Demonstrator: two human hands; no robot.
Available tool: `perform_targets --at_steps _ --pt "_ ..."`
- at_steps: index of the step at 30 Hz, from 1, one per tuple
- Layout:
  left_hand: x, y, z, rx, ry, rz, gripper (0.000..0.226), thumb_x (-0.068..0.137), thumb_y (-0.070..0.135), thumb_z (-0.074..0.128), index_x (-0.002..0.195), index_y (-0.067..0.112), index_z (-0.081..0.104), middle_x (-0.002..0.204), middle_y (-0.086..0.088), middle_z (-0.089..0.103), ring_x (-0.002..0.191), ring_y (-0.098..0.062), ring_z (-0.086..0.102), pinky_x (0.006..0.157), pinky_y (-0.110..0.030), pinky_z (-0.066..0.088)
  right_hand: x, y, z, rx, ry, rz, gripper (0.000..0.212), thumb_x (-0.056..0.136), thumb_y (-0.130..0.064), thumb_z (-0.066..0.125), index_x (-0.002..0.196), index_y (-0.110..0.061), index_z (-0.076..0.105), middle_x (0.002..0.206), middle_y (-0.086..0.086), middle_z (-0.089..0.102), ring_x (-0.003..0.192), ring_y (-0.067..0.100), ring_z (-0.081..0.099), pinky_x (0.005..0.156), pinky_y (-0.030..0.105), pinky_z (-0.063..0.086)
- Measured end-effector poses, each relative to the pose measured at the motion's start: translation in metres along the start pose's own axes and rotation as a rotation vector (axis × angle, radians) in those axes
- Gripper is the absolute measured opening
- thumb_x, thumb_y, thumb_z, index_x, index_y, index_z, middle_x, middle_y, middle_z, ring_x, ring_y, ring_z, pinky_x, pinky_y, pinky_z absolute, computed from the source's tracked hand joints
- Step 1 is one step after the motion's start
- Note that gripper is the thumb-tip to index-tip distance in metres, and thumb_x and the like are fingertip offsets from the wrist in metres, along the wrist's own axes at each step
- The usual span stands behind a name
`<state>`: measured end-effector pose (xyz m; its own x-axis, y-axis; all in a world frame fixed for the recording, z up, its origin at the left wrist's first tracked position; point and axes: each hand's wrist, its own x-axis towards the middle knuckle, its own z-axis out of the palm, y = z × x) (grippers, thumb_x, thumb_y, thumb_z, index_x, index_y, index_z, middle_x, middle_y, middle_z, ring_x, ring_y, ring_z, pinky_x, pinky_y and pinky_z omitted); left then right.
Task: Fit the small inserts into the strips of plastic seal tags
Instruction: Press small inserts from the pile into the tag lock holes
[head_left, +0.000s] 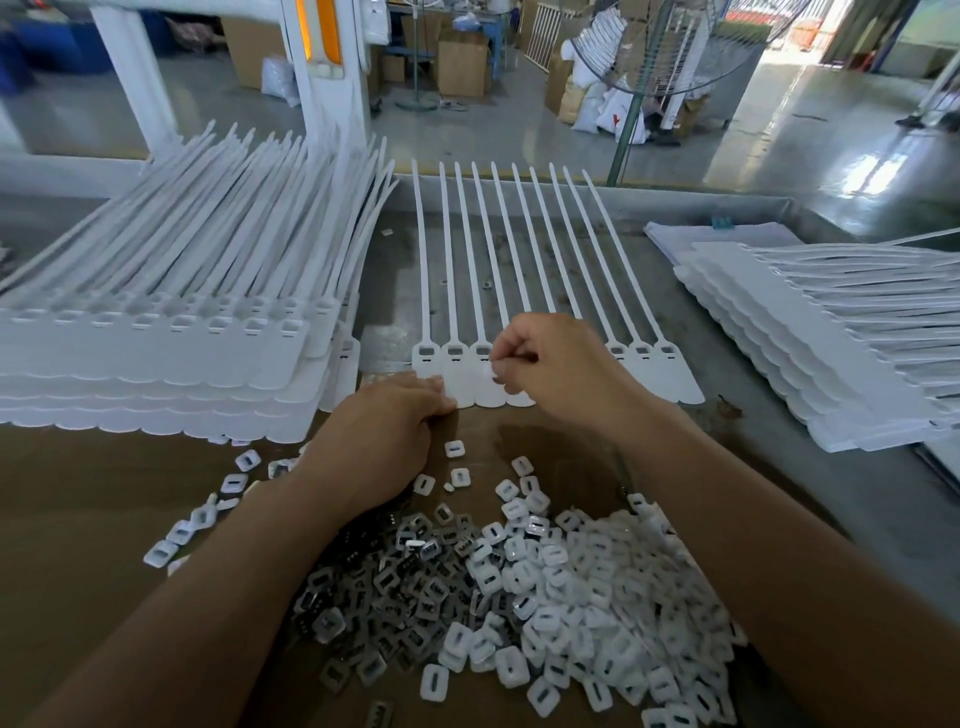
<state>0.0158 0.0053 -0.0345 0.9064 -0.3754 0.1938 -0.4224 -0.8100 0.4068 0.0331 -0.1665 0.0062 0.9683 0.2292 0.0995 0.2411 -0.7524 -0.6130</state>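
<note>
Grey table (737, 332), tag strips (156, 358), cardboard sheet (104, 493)

I see one strip of white plastic seal tags (519, 260) lying flat at centre, tails fanned toward 12 o'clock, slotted heads and flags toward me. At 6 o'clock sprawls a heap of small inserts (561, 597): white slotted squares, with greyer ones on its 9 o'clock side. My right hand (556, 364) pinches one insert (491, 371) over the heads.

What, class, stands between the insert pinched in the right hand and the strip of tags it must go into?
Nothing visible does. The right hand pinches the insert directly over the strip. The left hand presses the strip's near edge, off to one side.
</note>
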Motion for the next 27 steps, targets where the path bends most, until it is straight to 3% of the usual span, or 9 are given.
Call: perform_targets --at_steps 6,10,14,16,19,22,27 --pt "0.000 -0.001 0.000 0.009 0.012 0.017 0.041 0.089 0.008 0.042 0.124 0.024 0.056 0.137 0.005 0.046 0.127 -0.010 0.038 0.101 -0.020 0.027 0.034 -0.006 0.012 -0.023 0.021 -0.002 0.009 0.089 -0.011 0.057 0.087 -0.013 0.065 0.075 -0.012 0.054 0.066 -0.001 0.049 0.059 0.010 0.036" --pt "0.001 -0.001 0.000 0.020 0.023 0.025 0.040 0.089 0.009 0.042 0.122 0.025 0.057 0.136 0.005 0.048 0.125 -0.010 0.040 0.097 -0.020 0.029 0.051 -0.008 0.028 0.007 0.040 0.028 0.012 0.088 -0.009 0.056 0.086 -0.009 0.068 0.083 -0.005 0.062 0.067 0.000 0.051 0.060 0.011 0.038" --pt "-0.001 -0.001 0.000 0.020 0.033 0.041 0.039 0.088 0.006 0.043 0.119 0.024 0.060 0.129 0.004 0.055 0.119 -0.013 0.045 0.092 -0.021 0.032 0.064 -0.006 0.041 -0.010 0.025 0.073 0.016 0.085 -0.002 0.055 0.087 0.004 0.069 0.096 0.011 0.069 0.085 0.019 0.063 0.064 0.024 0.047" --pt "-0.001 -0.001 -0.001 0.012 0.040 0.045 0.040 0.086 0.004 0.043 0.116 0.022 0.063 0.123 0.001 0.059 0.114 -0.015 0.048 0.090 -0.023 0.034 0.068 -0.005 0.046 -0.004 0.015 0.076 0.016 0.086 -0.005 0.055 0.087 0.000 0.070 0.098 0.008 0.069 0.086 0.017 0.062 0.057 0.020 0.042" --pt "0.000 -0.001 -0.001 0.005 0.036 0.042 0.040 0.085 0.003 0.043 0.115 0.021 0.063 0.121 -0.002 0.060 0.112 -0.016 0.049 0.089 -0.023 0.035 0.071 -0.005 0.049 -0.024 0.007 0.087 0.015 0.088 -0.013 0.056 0.087 -0.011 0.071 0.102 0.000 0.068 0.092 0.013 0.060 0.069 0.020 0.039" --pt "0.000 0.000 -0.001 0.003 0.037 0.045 0.041 0.084 0.001 0.044 0.114 0.021 0.064 0.121 -0.001 0.059 0.112 -0.016 0.050 0.088 -0.021 0.035 0.071 -0.003 0.052 -0.072 0.043 0.073 0.018 0.089 -0.012 0.053 0.084 -0.007 0.070 0.100 -0.001 0.068 0.084 0.013 0.060 0.063 0.020 0.041" --pt "0.000 0.000 0.000 -0.010 0.023 0.048 0.040 0.083 0.001 0.043 0.111 0.020 0.065 0.116 0.001 0.061 0.103 -0.014 0.053 0.085 -0.024 0.041 0.074 -0.005 0.057 -0.134 0.054 0.076 0.015 0.088 -0.013 0.052 0.090 -0.009 0.066 0.093 0.005 0.067 0.087 0.019 0.061 0.071 0.029 0.047"
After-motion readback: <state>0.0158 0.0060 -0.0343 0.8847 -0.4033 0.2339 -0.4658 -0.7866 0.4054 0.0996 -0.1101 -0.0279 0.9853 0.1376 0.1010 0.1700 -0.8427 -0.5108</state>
